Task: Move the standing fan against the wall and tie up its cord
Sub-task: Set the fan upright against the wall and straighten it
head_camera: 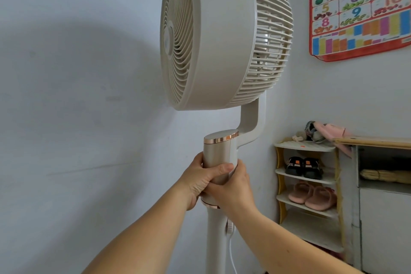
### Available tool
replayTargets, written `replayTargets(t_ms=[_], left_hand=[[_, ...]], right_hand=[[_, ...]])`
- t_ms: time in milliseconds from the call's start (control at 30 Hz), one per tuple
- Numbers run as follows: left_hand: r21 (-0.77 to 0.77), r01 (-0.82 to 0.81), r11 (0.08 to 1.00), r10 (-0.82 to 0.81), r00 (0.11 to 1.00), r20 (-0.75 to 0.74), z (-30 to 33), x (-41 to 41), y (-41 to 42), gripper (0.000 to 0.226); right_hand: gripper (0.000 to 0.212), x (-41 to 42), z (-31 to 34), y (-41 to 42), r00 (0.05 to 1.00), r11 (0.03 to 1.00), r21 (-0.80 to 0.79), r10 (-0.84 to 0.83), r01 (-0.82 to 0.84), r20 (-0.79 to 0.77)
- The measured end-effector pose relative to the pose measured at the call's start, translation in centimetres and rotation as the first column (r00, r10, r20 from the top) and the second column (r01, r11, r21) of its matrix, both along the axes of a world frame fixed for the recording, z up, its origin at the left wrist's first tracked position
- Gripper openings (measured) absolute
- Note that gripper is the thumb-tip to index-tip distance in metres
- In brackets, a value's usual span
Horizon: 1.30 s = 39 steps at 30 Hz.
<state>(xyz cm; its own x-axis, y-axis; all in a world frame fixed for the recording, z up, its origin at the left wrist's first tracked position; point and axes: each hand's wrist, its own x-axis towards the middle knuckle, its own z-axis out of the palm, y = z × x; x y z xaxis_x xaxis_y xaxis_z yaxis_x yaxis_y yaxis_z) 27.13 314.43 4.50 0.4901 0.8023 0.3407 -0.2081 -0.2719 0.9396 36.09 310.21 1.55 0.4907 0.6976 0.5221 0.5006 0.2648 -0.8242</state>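
Note:
A beige standing fan (222,35) fills the middle of the head view, its round grille turned left toward the white wall (77,95). Below the head is a cylindrical control column (219,151) with rose-gold rings. My left hand (203,179) wraps the column from the left, thumb across its front. My right hand (233,189) grips the same column from the right, just below the thumb. A thin white cord (231,251) hangs down from the right side of the pole (215,240) and runs out of the bottom of the frame. The fan's base is out of view.
A small white and yellow shoe rack (307,204) with sandals and pink slippers stands in the corner at the right. Next to it is a cabinet with a wooden top (378,142). A red number poster (360,11) hangs on the right wall.

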Motion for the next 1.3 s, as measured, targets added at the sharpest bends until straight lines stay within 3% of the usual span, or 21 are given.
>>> replayTargets(t_ms=[167,433,500,733,1300], left_hand=[[0.004,0.039,0.999,-0.039,0.999,0.018,0.6,0.1,0.5,0.055],[0.002,0.057,0.998,-0.057,0.998,-0.014,1.1,0.1,0.9,0.075],[0.004,0.043,0.999,-0.043,0.999,-0.01,1.1,0.1,0.7,0.07],[0.011,-0.054,0.998,0.054,0.998,0.026,1.2,0.2,-1.8,0.054],[0.059,-0.37,0.927,0.367,0.929,0.051,1.4,-0.4,-8.1,0.055]], right_hand=[[0.078,0.1,0.1,0.0,1.0,1.0,-0.012,-0.005,0.005,0.006],[0.069,0.4,0.1,0.0,0.999,0.998,-0.039,0.039,-0.04,-0.027],[0.067,0.4,0.2,-0.2,0.999,0.998,-0.044,0.042,-0.043,-0.022],[0.063,0.7,0.6,-2.1,0.993,0.993,-0.021,0.114,-0.114,-0.022],[0.058,0.9,1.2,-5.8,0.902,0.902,-0.044,0.428,-0.43,-0.053]])
